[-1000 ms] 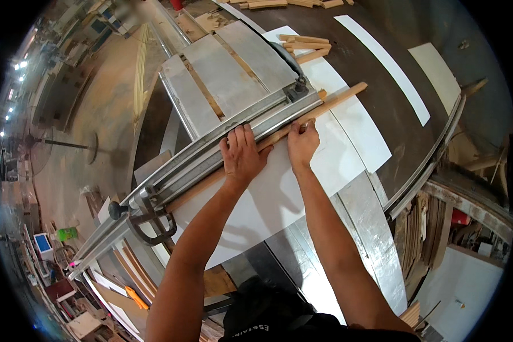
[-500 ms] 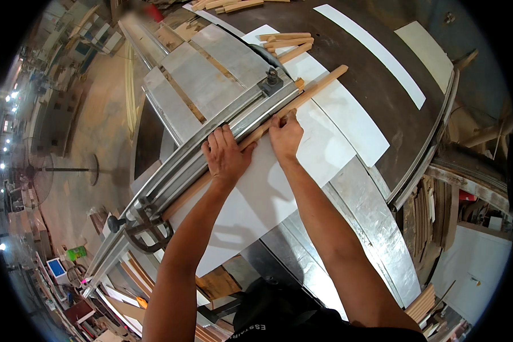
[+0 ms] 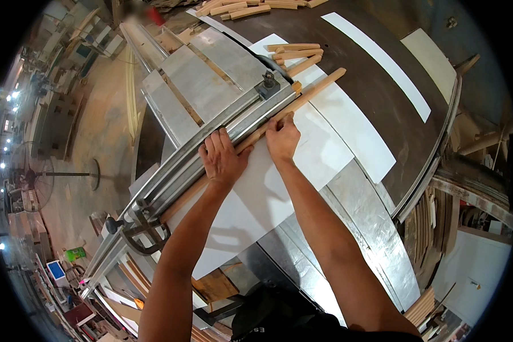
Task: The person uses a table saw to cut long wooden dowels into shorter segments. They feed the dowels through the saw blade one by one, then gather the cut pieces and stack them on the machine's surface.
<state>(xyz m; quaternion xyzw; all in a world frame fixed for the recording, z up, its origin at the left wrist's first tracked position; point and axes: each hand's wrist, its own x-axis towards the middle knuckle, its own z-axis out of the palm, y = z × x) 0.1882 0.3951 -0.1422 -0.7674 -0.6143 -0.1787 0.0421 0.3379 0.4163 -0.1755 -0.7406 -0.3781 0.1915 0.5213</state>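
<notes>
A long, narrow wooden strip [image 3: 320, 84] lies slantwise along a metal fence [image 3: 255, 121], its far end reaching past the fence. My left hand [image 3: 222, 161] is closed over the strip and fence, fingers hooked on the fence and thumb at the strip's near side. Farther along, my right hand [image 3: 283, 141] pinches the same strip between thumb and fingers. Beneath both hands is a large white sheet [image 3: 251, 199]. Just beyond the strip's far part lie several short wooden pieces [image 3: 293, 47].
Left of the fence is a slotted metal table [image 3: 211, 74]. A clamp-like handle [image 3: 148, 231] sits at the fence's near end. The dark tabletop [image 3: 370, 91] carries a narrow white strip [image 3: 382, 65] and more wooden pieces [image 3: 251, 11]. A floor fan [image 3: 94, 174] stands left.
Both hands keep their hold on the wooden strip. The view has shifted slightly, and the dark tabletop with its pieces appears a little lower and farther right relative to my hands.
</notes>
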